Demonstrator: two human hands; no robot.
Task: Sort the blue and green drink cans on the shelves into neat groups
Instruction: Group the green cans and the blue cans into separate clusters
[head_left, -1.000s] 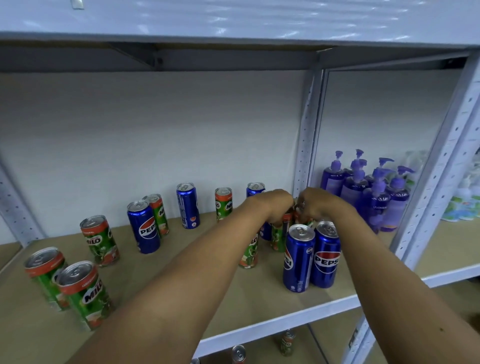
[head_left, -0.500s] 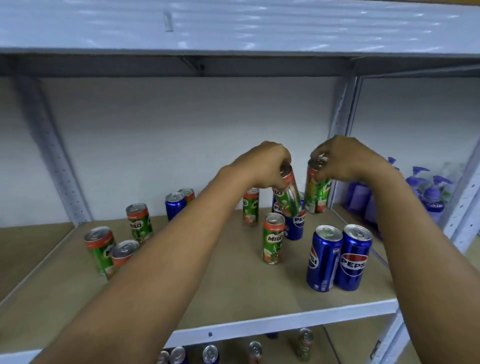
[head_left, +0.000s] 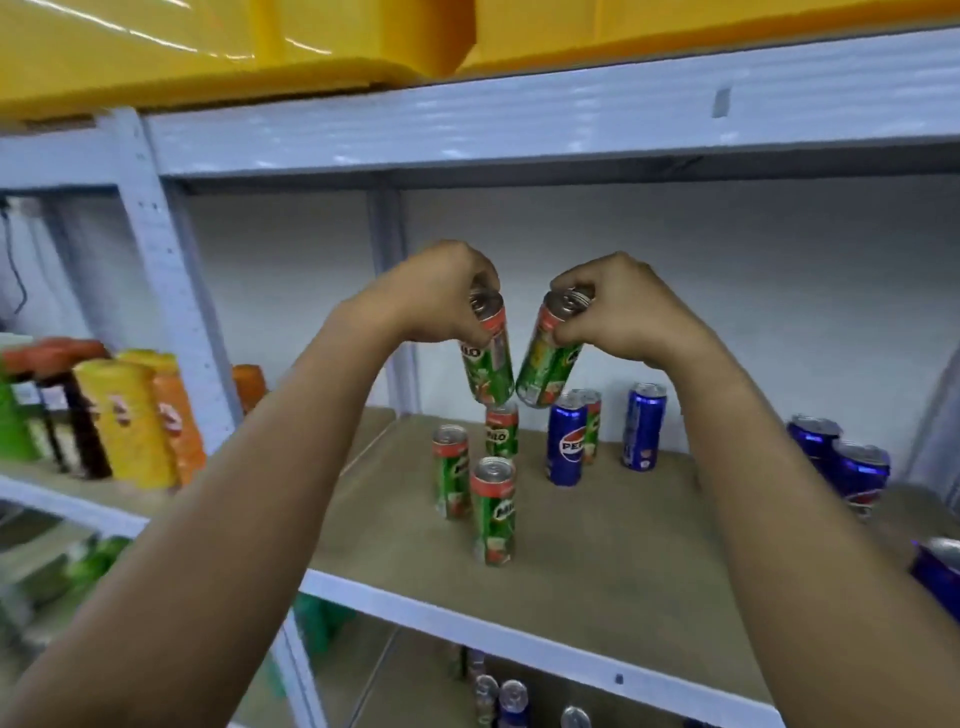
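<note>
My left hand (head_left: 439, 296) grips the top of a green Milo can (head_left: 487, 364) that hangs tilted above the shelf. My right hand (head_left: 618, 312) holds a second green Milo can (head_left: 548, 366) by its top, leaning toward the first. Below them three green Milo cans (head_left: 493, 512) stand close together on the brown shelf board (head_left: 613, 551). Two blue Pepsi cans (head_left: 566, 447) stand behind them, with a green can partly hidden between. More blue cans (head_left: 857, 473) sit at the right edge.
Chip tubes (head_left: 124, 421) fill the bay to the left, past a white upright post (head_left: 171, 291). Yellow bins (head_left: 234, 41) sit on the shelf above. Several cans (head_left: 511, 699) stand on the lower shelf. The front half of the brown board is bare.
Both hands have lifted their green cans from among the cans at the right and carried them left, above the green group. The camera has swung left and up.
</note>
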